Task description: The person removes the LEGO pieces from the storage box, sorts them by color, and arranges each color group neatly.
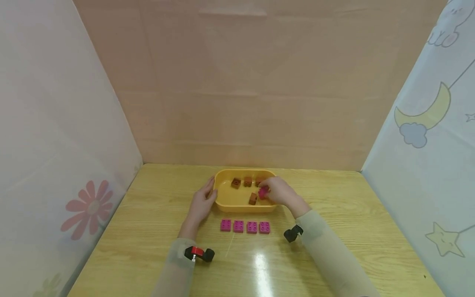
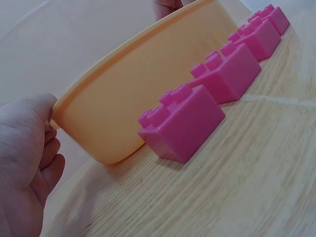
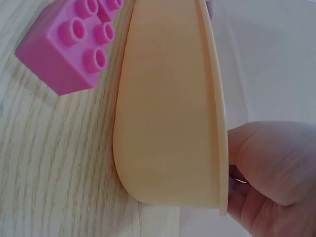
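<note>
The left hand [image 1: 202, 204] reaches forward, holding the left rim of a yellow tray [image 1: 245, 208] near the table's [image 1: 156, 206] far edge. In the tray's right end, the right hand [image 1: 283, 192], angled down, pinches a pink block [image 1: 263, 193] near brown blocks [image 1: 252, 199]; four pink bricks [image 1: 238, 226] stand in front.

The tray [image 2: 118, 113] and pink bricks [image 2: 185, 126] look like smooth plastic; the table [image 1: 371, 231] (it gleams up at me) is glossy, grained wood.
</note>
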The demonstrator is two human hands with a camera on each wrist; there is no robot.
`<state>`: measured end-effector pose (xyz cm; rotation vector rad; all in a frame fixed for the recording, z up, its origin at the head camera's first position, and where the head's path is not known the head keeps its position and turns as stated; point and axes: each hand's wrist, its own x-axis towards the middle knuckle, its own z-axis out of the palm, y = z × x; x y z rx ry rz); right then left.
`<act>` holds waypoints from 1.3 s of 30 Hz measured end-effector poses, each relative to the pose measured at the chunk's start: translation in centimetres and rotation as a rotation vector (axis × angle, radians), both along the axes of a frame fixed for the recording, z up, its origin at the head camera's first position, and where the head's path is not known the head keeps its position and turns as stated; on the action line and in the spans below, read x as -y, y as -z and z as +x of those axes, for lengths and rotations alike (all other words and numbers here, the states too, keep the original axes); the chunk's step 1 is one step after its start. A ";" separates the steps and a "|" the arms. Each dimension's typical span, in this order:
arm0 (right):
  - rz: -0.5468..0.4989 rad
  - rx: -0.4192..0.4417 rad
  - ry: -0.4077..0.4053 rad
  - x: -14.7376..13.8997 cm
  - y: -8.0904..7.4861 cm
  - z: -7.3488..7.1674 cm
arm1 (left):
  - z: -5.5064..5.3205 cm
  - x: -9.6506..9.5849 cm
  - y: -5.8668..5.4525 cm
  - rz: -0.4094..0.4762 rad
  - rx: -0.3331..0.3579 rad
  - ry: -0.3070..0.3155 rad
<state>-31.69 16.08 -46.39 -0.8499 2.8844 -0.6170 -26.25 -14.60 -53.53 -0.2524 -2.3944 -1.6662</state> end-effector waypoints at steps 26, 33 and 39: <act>-0.653 0.156 0.100 -3.9 1.8 4.9 | 0.3 0.5 0.4 -0.015 -0.006 -0.014; -0.730 0.181 0.081 -5.0 1.7 5.6 | -0.2 0.3 -0.3 -0.020 -0.003 -0.010; -0.744 0.201 0.066 -6.0 2.6 6.7 | -0.2 0.3 0.0 -0.037 -0.001 -0.010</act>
